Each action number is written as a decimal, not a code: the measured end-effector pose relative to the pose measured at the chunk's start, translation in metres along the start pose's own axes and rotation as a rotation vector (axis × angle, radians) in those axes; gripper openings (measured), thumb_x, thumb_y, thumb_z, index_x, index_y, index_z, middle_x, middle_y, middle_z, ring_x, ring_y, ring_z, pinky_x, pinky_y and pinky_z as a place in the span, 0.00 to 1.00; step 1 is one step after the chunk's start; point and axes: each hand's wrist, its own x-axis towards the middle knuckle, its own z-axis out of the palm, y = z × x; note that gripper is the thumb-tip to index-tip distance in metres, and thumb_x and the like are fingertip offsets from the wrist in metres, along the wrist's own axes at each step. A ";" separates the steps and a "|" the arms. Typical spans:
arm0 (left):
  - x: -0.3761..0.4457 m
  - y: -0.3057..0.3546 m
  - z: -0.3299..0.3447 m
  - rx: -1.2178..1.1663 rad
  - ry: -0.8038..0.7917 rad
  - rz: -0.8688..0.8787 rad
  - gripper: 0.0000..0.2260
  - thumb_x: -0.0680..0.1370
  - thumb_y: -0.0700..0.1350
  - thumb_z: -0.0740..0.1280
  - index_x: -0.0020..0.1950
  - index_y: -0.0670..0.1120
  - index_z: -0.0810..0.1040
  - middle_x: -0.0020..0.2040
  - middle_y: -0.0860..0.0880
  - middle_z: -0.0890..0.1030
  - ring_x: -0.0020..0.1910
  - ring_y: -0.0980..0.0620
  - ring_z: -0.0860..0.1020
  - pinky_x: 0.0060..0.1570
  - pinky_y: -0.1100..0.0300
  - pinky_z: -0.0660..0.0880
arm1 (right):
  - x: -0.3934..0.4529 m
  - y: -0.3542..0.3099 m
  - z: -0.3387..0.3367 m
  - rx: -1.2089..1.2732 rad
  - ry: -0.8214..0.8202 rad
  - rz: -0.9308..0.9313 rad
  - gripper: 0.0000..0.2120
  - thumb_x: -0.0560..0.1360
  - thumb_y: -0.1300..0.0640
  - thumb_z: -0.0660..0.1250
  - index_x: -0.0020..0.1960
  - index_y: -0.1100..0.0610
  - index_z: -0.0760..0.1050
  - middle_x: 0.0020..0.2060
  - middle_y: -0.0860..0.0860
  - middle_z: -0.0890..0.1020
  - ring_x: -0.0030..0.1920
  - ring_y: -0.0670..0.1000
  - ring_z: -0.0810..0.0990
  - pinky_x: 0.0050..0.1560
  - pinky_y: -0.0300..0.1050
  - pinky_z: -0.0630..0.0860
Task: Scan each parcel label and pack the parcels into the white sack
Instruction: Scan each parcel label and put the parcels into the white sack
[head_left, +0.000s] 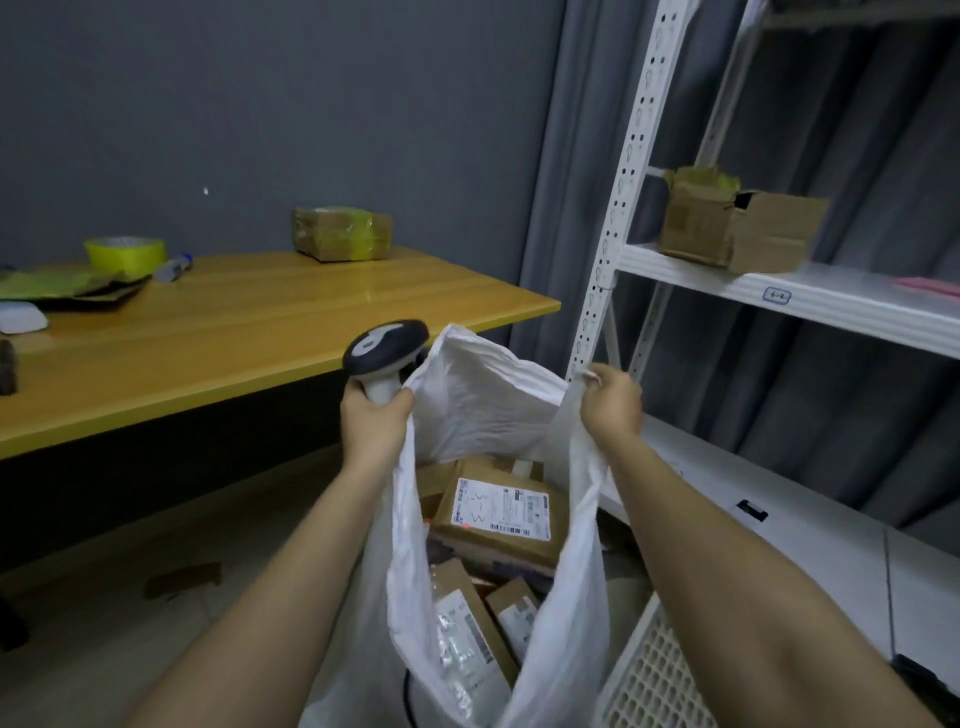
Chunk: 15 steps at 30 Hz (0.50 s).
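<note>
Both hands are up at the mouth of the white sack (483, 400), holding it wide. The left hand (375, 415) is doing double duty: its fingers are curled tight round the pale handle of the barcode scanner (385, 349), and the left edge of the sack's rim is caught in that same grip. The right hand (612, 402) has its fingers closed in a pinch on the opposite rim.

Down inside the sack lies the labelled parcel (501, 512), a flat brown cardboard box with its white shipping label face up, resting on top of more parcels (475, 623) deeper in. Left of the sack and beyond it, a taped box (343, 233) waits on the wooden counter (249, 322); right of the sack, an open carton (737, 226) sits on the white metal shelf (779, 286).

To do this step well, I'd say keep the two rim grips level and pulled apart, because this sack is thin, crinkly and floppy and will fold shut the moment one side slackens. A gentle lift and shake should settle the rigid, square-cornered boxes flat. Mind those cardboard corners against the soft film, and keep the scanner's smooth dark head clear of the opening so it doesn't snag.
</note>
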 end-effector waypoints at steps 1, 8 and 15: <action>0.007 0.011 0.007 -0.015 -0.003 0.036 0.16 0.74 0.38 0.69 0.61 0.44 0.72 0.49 0.47 0.77 0.49 0.47 0.78 0.46 0.57 0.71 | 0.013 -0.016 -0.011 0.068 0.081 -0.009 0.17 0.79 0.68 0.57 0.61 0.59 0.80 0.56 0.59 0.82 0.58 0.60 0.78 0.51 0.41 0.71; 0.025 0.043 0.003 0.000 -0.030 0.183 0.17 0.75 0.40 0.70 0.61 0.48 0.69 0.49 0.52 0.75 0.44 0.56 0.75 0.47 0.60 0.70 | 0.025 -0.047 -0.052 0.155 0.051 -0.152 0.17 0.79 0.67 0.57 0.59 0.55 0.80 0.55 0.53 0.83 0.55 0.52 0.79 0.54 0.40 0.73; 0.004 0.001 -0.036 0.107 0.029 0.020 0.20 0.75 0.40 0.69 0.66 0.43 0.70 0.51 0.46 0.76 0.50 0.46 0.76 0.47 0.55 0.71 | -0.013 -0.001 -0.054 -0.174 -0.036 0.031 0.17 0.80 0.65 0.54 0.62 0.57 0.78 0.58 0.60 0.80 0.57 0.63 0.77 0.53 0.50 0.73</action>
